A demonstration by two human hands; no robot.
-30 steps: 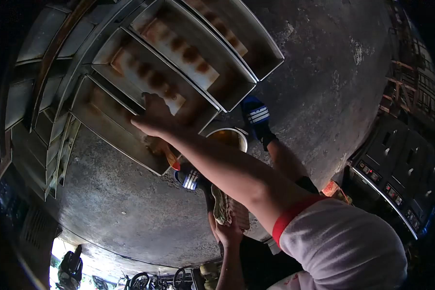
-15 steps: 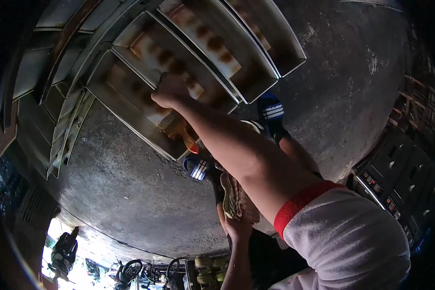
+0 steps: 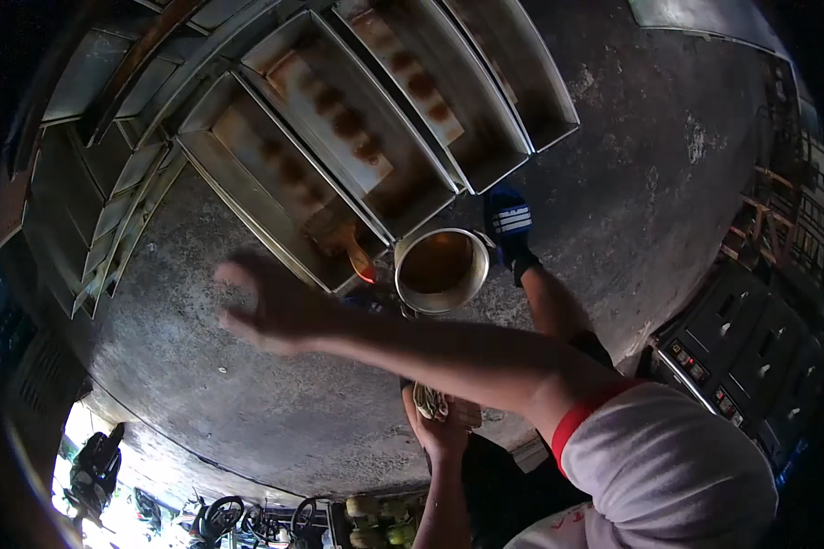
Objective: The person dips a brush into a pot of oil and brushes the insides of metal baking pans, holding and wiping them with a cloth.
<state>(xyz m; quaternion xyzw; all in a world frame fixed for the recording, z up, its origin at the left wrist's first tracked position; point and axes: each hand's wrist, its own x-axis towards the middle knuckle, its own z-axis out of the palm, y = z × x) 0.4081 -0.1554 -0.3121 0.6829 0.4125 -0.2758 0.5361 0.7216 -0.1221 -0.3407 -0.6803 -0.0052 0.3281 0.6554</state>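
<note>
My right hand (image 3: 270, 306), slightly smeared by motion, is over the floor left of the metal trays, its thumb and fingers apart with nothing visible in them. Low in the view, my left hand (image 3: 441, 430) holds a bundle of pale, layered sheets (image 3: 430, 401), partly hidden by my right arm. A brush (image 3: 357, 256) with a reddish-orange handle end lies in the nearest long metal tray (image 3: 247, 197). Beside the trays stands a metal pot (image 3: 482, 274) with brown liquid inside.
More long trays, such as one metal tray (image 3: 357, 119), lie side by side with brown stains. Stacked metal trays (image 3: 73, 210) stand at left. My foot in a blue sandal (image 3: 511, 217) is near the pot. A dark oven-like unit (image 3: 751, 339) is at right, motorbikes (image 3: 96, 467) at lower left.
My right hand has left the trays and swung down and left over the floor. The pot, earlier hidden by my arm, now shows. My left hand still holds the bundle.
</note>
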